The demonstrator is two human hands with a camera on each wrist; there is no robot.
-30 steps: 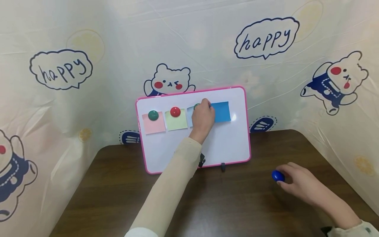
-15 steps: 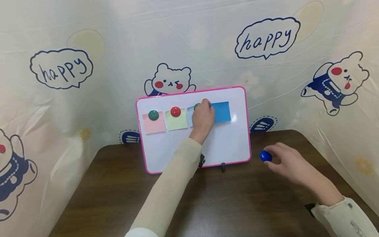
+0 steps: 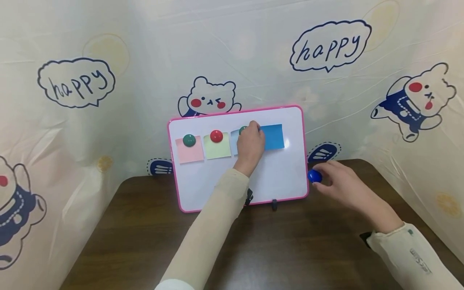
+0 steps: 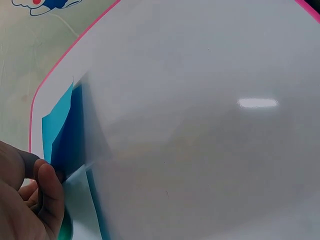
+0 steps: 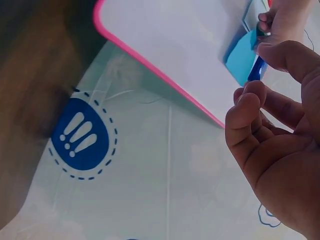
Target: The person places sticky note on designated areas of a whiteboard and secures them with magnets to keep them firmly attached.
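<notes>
My left hand (image 3: 251, 143) is at the left edge of a blue sticky note (image 3: 273, 137) on the whiteboard (image 3: 275, 173). In the left wrist view its curled fingers pinch a corner of the blue sticky note (image 4: 75, 130), whose free part stands off the board. My right hand (image 3: 344, 183) pinches a round blue magnet (image 3: 314, 176) between thumb and fingertips, just off the board's right edge. Partly behind the left hand are a light blue note (image 3: 234, 141) and a green magnet (image 3: 242, 130).
A green magnet (image 3: 189, 140) is on a pink note (image 3: 190, 153), and a red magnet (image 3: 216, 136) is on a light green note (image 3: 217, 150). The pink-framed board leans on a stand with small black feet (image 3: 274, 204) on the brown table (image 3: 275, 245). A printed curtain (image 3: 145, 60) hangs behind.
My right hand has moved up and left with the blue magnet, from over the table's right side to the board's right edge. The left hand has stayed at the blue note.
</notes>
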